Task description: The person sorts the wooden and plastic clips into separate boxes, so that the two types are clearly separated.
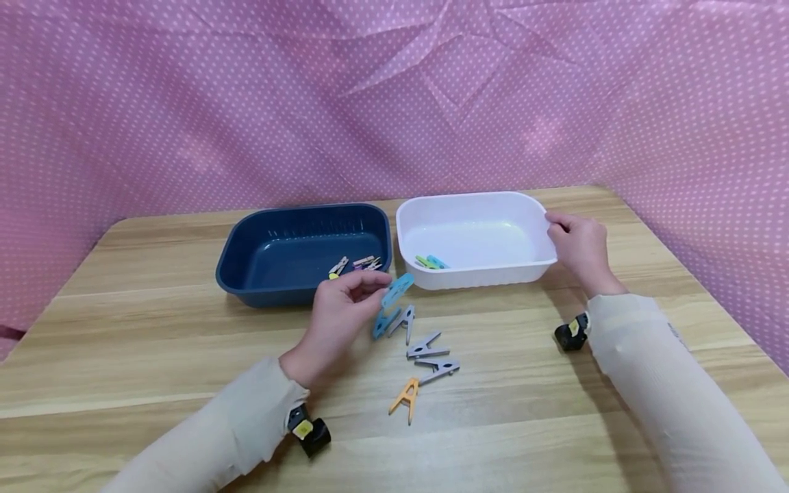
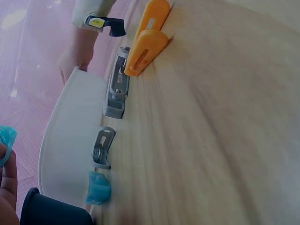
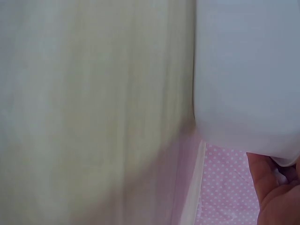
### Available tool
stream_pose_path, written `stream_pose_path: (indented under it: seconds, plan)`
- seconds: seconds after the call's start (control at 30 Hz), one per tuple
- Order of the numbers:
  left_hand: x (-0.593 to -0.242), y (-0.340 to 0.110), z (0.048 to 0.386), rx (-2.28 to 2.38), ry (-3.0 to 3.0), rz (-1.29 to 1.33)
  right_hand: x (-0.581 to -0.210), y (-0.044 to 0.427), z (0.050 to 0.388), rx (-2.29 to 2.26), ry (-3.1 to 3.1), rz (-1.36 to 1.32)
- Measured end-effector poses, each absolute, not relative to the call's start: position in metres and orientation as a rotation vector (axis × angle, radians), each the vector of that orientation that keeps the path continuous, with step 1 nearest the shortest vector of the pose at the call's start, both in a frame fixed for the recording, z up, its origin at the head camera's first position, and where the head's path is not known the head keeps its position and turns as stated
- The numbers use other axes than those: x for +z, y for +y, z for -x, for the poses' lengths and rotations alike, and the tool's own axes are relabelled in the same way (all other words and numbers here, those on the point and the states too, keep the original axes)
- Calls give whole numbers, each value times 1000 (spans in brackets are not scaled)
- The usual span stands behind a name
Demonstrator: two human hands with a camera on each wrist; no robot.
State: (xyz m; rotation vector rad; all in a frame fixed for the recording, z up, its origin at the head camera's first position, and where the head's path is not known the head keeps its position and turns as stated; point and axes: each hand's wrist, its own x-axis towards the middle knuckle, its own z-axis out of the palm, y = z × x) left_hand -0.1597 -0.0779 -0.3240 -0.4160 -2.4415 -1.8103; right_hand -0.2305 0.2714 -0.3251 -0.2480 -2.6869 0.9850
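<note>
While an orange peg [image 1: 405, 396] and grey pegs [image 1: 428, 353] are spread nearest, a blue peg [image 1: 399, 287] is pinched at one end by the left hand [image 1: 345, 311], before the white tray [image 1: 487, 275], seemingly to keep it unobstructed; bright, slotted plastic is shown. The tray's right rim is gripped by the right hand [image 1: 581, 250], presumably for steadiness.
</note>
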Motion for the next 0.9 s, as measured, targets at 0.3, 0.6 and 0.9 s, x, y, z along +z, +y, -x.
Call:
stream_pose_path:
  seconds: [0.3, 0.6, 0.9]
  plan:
    - [-325, -67, 165, -1802, -2432, 370, -326, 273, 230, 989, -2677, 249]
    - [-324, -57, 172, -1810, -2441, 333, -327, 273, 230, 976, -2670, 246]
    - [-318, -48, 179, -1773, -2434, 337, -325, 273, 231, 999, -2679, 258]
